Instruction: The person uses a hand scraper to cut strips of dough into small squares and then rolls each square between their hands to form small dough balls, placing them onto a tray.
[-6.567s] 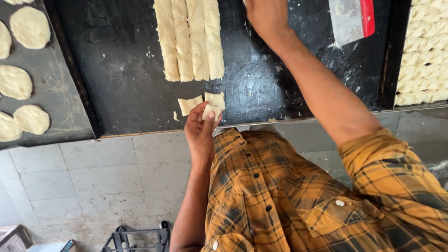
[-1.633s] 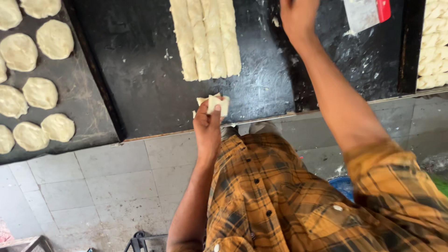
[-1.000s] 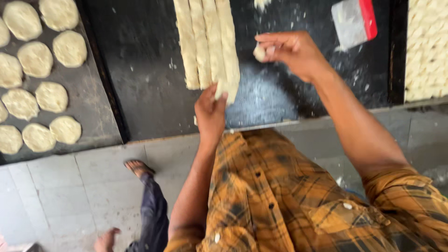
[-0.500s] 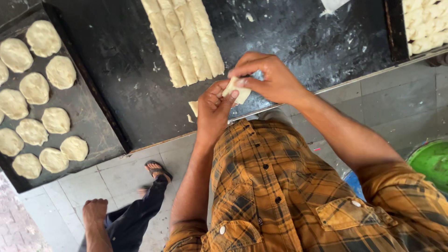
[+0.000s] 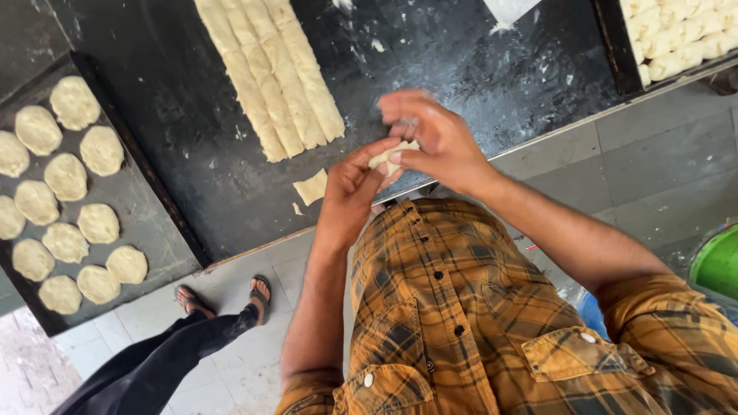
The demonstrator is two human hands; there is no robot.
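Observation:
Both hands meet over the front edge of a black work table [image 5: 192,138]. My left hand [image 5: 350,188] and my right hand [image 5: 430,138] pinch one small pale dough piece [image 5: 390,156] between their fingertips. A cut square of dough [image 5: 311,187] lies on the table just left of my left hand. Several long strips of dough [image 5: 269,73] lie side by side farther back on the table.
A dark tray [image 5: 150,230] at the left holds several flat round dough discs [image 5: 65,177]. Another tray of cut dough squares [image 5: 676,34] sits at the top right. A person's legs in sandals [image 5: 223,296] stand below the table at left. A green bucket [image 5: 719,265] is at the right edge.
My right hand came back from the far side of the table and joined my left hand on the dough piece. The view shifted, and a person's legs came into view at left.

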